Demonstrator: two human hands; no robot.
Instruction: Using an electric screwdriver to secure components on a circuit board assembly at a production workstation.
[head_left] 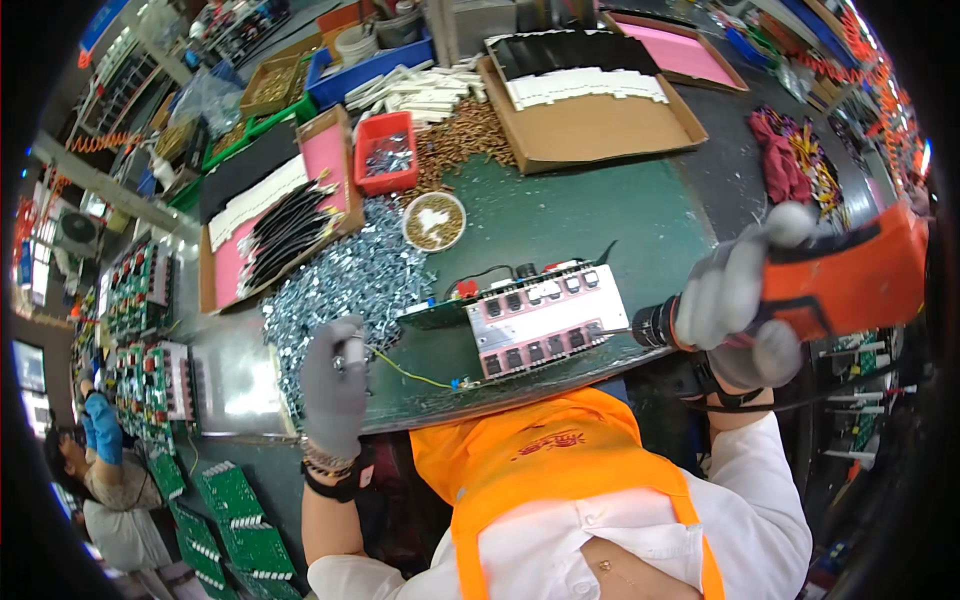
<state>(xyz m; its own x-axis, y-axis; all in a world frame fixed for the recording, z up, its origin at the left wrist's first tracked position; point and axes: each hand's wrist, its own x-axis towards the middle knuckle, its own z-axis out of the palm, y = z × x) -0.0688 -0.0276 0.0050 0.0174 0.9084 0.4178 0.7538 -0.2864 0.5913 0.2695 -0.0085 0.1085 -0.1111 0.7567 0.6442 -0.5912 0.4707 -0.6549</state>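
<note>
Gripping a power screwdriver [850, 275] at a heatsink plate [545, 318]

Wraps the right hand [728, 290] round the tool's body, apparently to level its bit [618, 331] at the plate's nearer row of black components [535, 350]. Holds the left hand [335, 385] well apart, curled at the loose metal clips [340, 275], perhaps for easy picking; cannot tell if pinching anything. Has the plate's circuit board [430, 316] by the bench's [590, 210] front edge, seemingly for close sight. Beyond, has a red bin [388, 183], likely grouped within reach.

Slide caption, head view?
Grey-gloved right hand holds orange power driver at pale rectangular plate; grey-gloved left hand near silvery metal pieces.
</note>
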